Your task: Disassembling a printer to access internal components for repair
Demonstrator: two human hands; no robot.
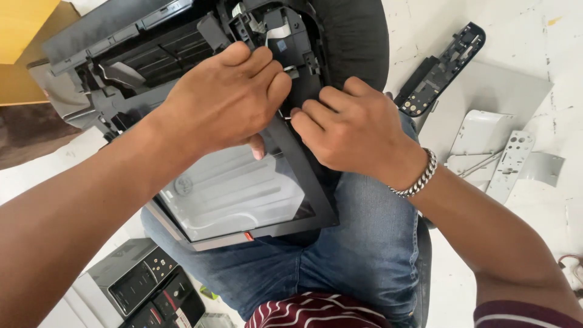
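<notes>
On lap | scanner unit [243,194] long axis diag, glass up | both hands: left hand [228,97], right hand [349,130] pinching its frame

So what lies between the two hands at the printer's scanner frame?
In the head view, the left hand and right hand nearly meet; only a thin light strip over the scanner frame separates their fingertips.

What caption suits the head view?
Both hands, left and right, pinch a small part on a dismantled printer's scanner unit resting on the lap.

A black, partly dismantled printer [200,91] with its glass scanner panel [237,194] tilted rests on the lap
</notes>
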